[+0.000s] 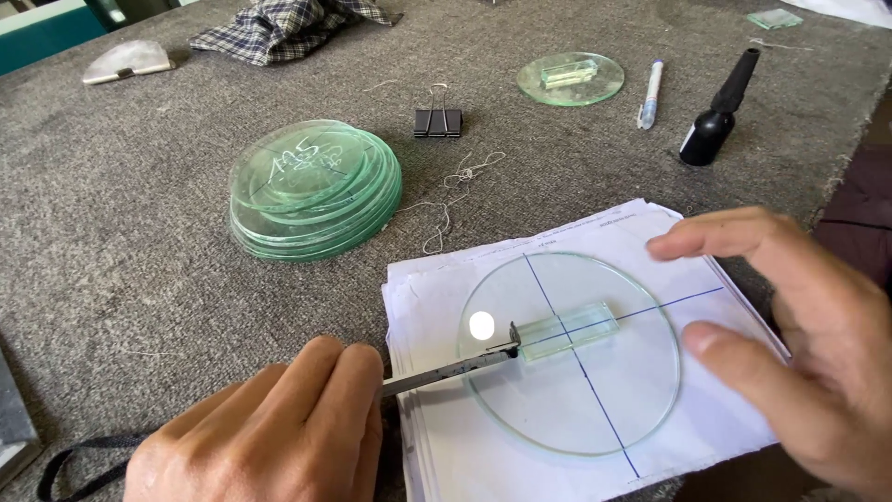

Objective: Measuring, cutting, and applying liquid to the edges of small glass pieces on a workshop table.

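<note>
- The left hand [269, 432] is curled shut around the grip of a slim metal measuring tool [446, 370], whose hooked tip meets the end of a small clear glass block [569, 330].
- The block lies flat near the middle of a round glass disc [571, 353], roughly along one of two blue lines crossed on the paper beneath.
- The disc rests on a stack of white paper sheets [437, 297] at the near edge of the table.
- The right hand [799, 344] hovers open at the disc's right rim, fingers spread and gripping nothing; whether a fingertip touches the glass cannot be told.
- Farther back on the left, a pile of greenish glass discs [316, 191] leans slightly, white scrawl on the top one.
- Beside the pile, loose white thread [455, 200] trails across the cloth, with a black binder clip [438, 122] behind it.
- Farther right sit another glass disc [570, 78] carrying a small clear block, a white and blue pen [650, 93] and a black bottle with a long nozzle [717, 116].
- A checked cloth [279, 28] is bunched at the far edge.
- Grey, felt-like fabric [121, 242] covers the whole table; little of the room shows.
</note>
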